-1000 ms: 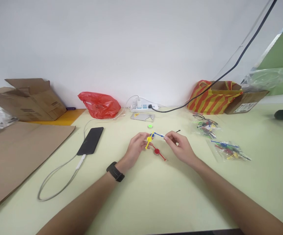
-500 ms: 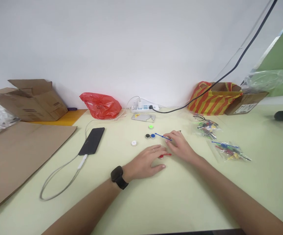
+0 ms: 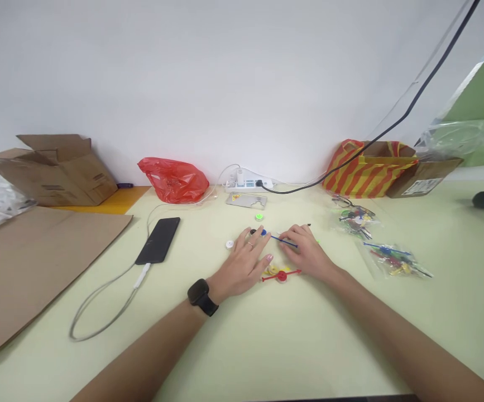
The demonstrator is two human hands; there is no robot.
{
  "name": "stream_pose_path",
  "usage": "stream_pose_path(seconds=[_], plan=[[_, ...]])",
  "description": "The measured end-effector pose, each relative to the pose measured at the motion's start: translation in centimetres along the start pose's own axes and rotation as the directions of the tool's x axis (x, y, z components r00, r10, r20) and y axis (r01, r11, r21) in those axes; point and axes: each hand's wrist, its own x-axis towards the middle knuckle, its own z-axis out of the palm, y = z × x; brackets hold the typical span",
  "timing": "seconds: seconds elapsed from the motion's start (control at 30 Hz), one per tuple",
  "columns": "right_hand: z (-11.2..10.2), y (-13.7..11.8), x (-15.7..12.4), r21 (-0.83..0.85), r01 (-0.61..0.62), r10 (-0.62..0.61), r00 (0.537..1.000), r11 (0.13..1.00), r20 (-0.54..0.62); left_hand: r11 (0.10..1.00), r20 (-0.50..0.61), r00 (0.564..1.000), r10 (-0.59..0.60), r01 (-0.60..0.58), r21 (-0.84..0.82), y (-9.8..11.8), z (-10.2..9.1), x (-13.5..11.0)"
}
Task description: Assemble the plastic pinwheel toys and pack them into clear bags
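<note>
My left hand [image 3: 245, 261], with a black watch at the wrist, lies flat on the pale green table [image 3: 242, 340], fingers stretched toward a blue disc [image 3: 263, 232] and a black disc [image 3: 253, 231]. My right hand [image 3: 304, 252] rests beside it, fingers curled onto a thin blue rod [image 3: 286, 241]. Between and just in front of the hands lie a red disc on a red rod [image 3: 282, 275] and a yellow piece [image 3: 272, 270]. A white disc [image 3: 229, 244] sits left of my left hand, and a green disc [image 3: 259, 216] lies farther back.
A black phone [image 3: 158, 240] on a grey cable lies to the left, beside flat cardboard [image 3: 36, 251] and an open box [image 3: 57, 167]. A red bag [image 3: 173, 180], a power strip [image 3: 248, 183] and a metal plate [image 3: 245, 200] sit at the back. Two clear bags of coloured parts [image 3: 392, 258] and a striped bag [image 3: 365, 167] are on the right.
One second ago both hands held the yellow, blue and red pieces up between them. The pieces now lie on the table, and my left hand has flattened and reached forward toward the discs.
</note>
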Motion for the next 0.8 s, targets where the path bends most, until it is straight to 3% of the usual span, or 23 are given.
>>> stream_pose_path(seconds=[0.13,0.53,0.8], plan=[[0.0,-0.1,0.0,0.014,0.018,-0.017,1.0,1.0,-0.02,1.0,0.044,0.999,-0.014,0.013,0.022,-0.2,0.2,-0.1],[0.1,-0.3,0.2,0.038,-0.003,0.004,1.0,0.999,-0.019,0.99,-0.094,0.994,0.06,-0.048,0.129,-0.5,0.4,0.6],[-0.1,-1.8,0.3,0.333,-0.082,0.104,0.994,0.939,-0.047,0.996,-0.108,0.994,-0.01,0.0,-0.091,-1.1,0.7,0.8]])
